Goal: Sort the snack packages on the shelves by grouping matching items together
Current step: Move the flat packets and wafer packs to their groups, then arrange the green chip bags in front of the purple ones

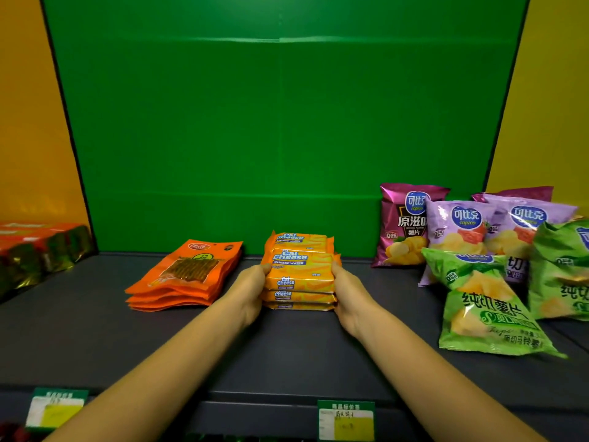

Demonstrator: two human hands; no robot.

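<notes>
Head view: both hands on the stack of Cal Cheese wafer packs (301, 275), mid-shelf on the dark grey shelf (95, 339), just right of the pile of orange pouches (188, 275), apart from it by a narrow gap.

Left hand (251, 291) pressed flat against the stack's left side, right hand (347, 295) against its right side. Fingers of both curled partly round the pack ends, thumbs up near the second pack from the top; not fully closed, more a two-sided squeeze than a grab. Fingertips behind the stack hidden, so depth of wrap not determinable.

Step in hand, judged: squaring up the wafer group. Stack about five high, top pack set back toward the green back panel (280, 122), lower ones stepped forward.

To do well:
- Keep palms parallel, press evenly, so edges line up without buckling the soft wrappers.
- Nudge top pack forward, or lower ones back, to one common front line.
- Leave the gap to the orange pouches so groups read as separate.
- Light pressure only; wafers likely brittle.

Still loose, right: dark purple Copico chip bag (404, 224) upright, light purple bags (459, 228) and green bags (487, 311) overlapping and leaning, not yet grouped by colour. Red packs (38, 244) at far left.
</notes>
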